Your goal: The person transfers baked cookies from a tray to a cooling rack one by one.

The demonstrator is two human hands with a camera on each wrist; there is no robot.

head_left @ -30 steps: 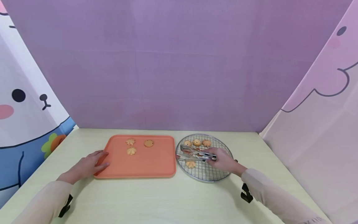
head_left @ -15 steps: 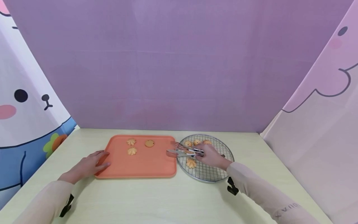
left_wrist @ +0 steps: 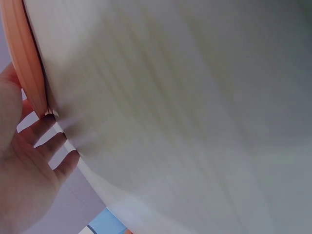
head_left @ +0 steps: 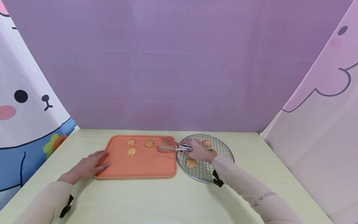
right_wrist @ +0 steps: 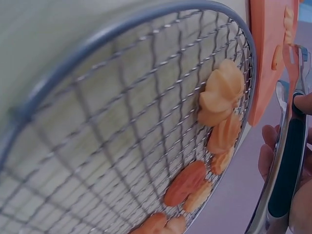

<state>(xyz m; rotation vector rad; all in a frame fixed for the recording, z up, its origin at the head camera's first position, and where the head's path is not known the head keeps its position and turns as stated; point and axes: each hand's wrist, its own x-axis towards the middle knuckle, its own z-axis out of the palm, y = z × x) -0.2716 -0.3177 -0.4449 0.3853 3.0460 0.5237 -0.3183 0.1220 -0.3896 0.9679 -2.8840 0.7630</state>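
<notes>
My right hand (head_left: pixel 197 150) grips a pair of metal tongs (head_left: pixel 183 147) with dark-lined handles. The tongs' arms are spread over the right side of the orange tray (head_left: pixel 139 168), with no cookie visible between them. At the tray's left rim rests my left hand (head_left: pixel 88 165), thumb and fingers extended; in the left wrist view its fingertips meet the pale surface beside the rim. Two flower-shaped cookies, one at the front (head_left: pixel 132 151), and a round cookie (head_left: pixel 149 143) lie on the tray. Below my right hand is the round wire rack (right_wrist: pixel 180 6), partly covered by it.
Several cookies sit on the rack, among them a flower-shaped cookie (right_wrist: pixel 222 92) and a reddish-brown oval cookie (right_wrist: pixel 185 183). The rack stands close to the tray's right edge on a pale table (head_left: pixel 139 199). A purple backdrop (head_left: pixel 167 77) rises behind.
My right hand has carried the tongs leftward from over the rack to over the tray's right side. The left hand stays at the tray's rim, and the tray cookies keep their places.
</notes>
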